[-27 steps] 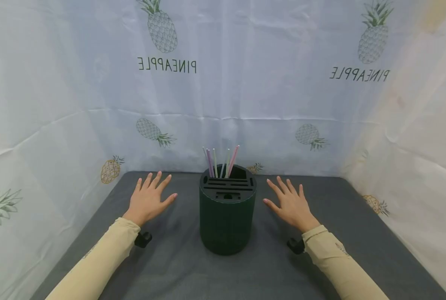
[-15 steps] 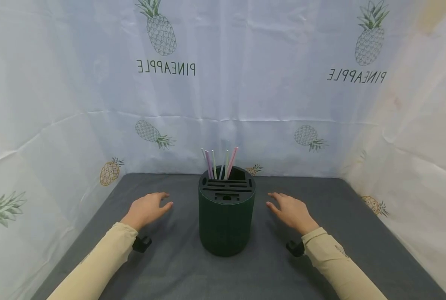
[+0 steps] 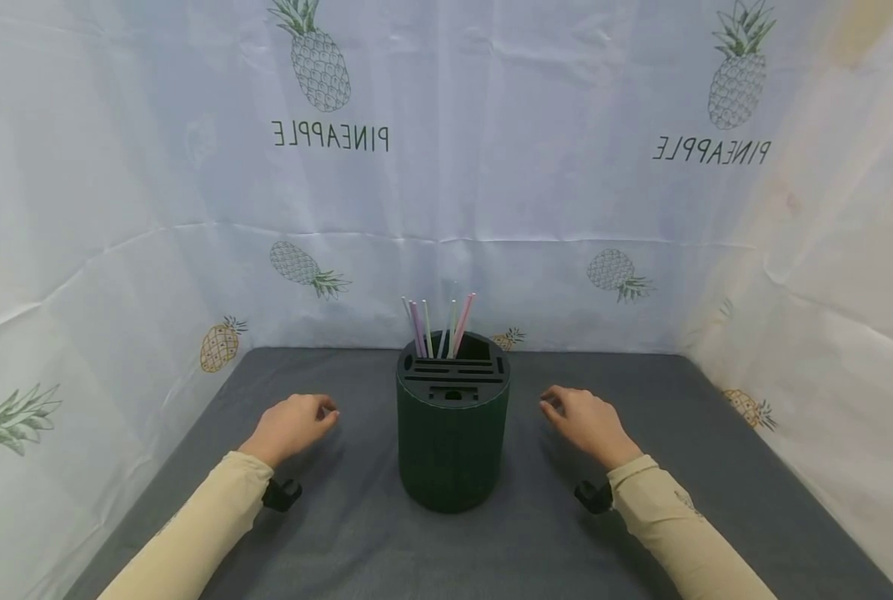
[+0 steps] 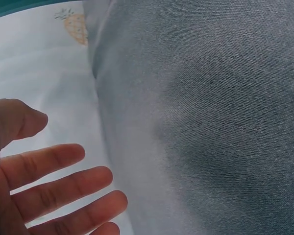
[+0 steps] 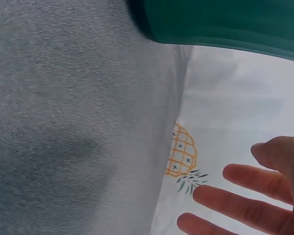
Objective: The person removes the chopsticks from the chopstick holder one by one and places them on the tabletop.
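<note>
A dark green pen holder (image 3: 452,454) stands upright mid-table in the head view, its black top cut with slots and a larger opening. Several thin sticks that look like straws (image 3: 462,327), pink, purple and pale, lean out of that opening. To its left hovers my left hand (image 3: 288,427), fingers loosely bent, holding nothing. On the other side my right hand (image 3: 587,423) is likewise relaxed, apart from the holder. The wrist views show the relaxed fingers (image 4: 63,193) of the left and fingers (image 5: 245,203) of the right, with nothing between them.
Grey cloth covers the table (image 3: 386,558). White curtains (image 3: 491,183) printed with pineapples hang behind it and along both sides. Each wrist carries a small black device, the left one (image 3: 282,494) and the right one (image 3: 593,497) showing below the sleeves.
Both hands have gone from spread, straight fingers to loosely bent ones and sit slightly lower. The head view has shifted a little. The pen holder stays in place.
</note>
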### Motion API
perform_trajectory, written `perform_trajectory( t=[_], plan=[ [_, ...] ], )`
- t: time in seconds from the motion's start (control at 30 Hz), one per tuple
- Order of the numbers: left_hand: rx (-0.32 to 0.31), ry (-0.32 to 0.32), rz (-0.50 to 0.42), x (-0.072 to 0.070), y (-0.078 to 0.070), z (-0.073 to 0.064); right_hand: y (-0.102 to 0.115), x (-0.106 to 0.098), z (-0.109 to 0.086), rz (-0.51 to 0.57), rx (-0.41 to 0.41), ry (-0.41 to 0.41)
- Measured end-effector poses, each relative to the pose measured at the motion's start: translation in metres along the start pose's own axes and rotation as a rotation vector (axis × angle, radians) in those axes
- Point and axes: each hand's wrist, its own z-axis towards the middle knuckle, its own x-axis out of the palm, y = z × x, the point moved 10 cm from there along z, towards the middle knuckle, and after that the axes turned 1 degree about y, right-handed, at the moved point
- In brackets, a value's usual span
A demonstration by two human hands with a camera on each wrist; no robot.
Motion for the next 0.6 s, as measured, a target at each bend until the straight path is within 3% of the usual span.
perform_trajectory(
  t=[0.3,0.6],
  plan=[
    [0.010,-0.037,-0.078,-0.022,-0.002,0.004,0.012,-0.034,0.005,0.211,-0.025,-0.030],
    [0.089,-0.112,-0.212,-0.079,-0.037,0.008,0.039,-0.072,0.015,0.616,-0.110,-0.087]
  ],
)
